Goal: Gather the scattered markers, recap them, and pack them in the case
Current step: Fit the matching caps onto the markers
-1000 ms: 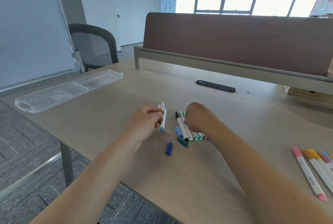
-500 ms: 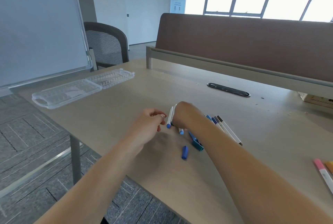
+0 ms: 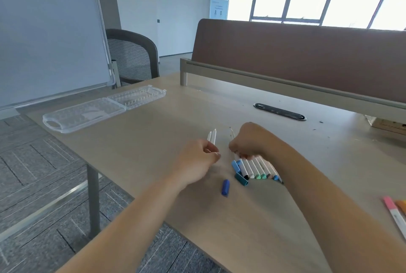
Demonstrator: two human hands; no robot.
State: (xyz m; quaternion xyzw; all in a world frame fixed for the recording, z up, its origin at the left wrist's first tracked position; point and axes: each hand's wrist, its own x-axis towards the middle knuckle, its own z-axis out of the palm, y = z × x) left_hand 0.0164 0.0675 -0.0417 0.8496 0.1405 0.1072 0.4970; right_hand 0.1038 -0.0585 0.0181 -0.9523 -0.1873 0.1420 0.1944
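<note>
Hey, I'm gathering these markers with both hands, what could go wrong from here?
The loose blue cap lies apart from the marker row, nearer the table edge; a forearm sweep might knock it off. The left hand pinches two markers by one end, so they could slip. The open clear case sits far off at the table's corner, so carrying a handful over risks drops.

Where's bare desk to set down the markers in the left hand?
Bare desk lies between the case and the left hand. Crowded under the right hand: marker row, loose caps.
</note>
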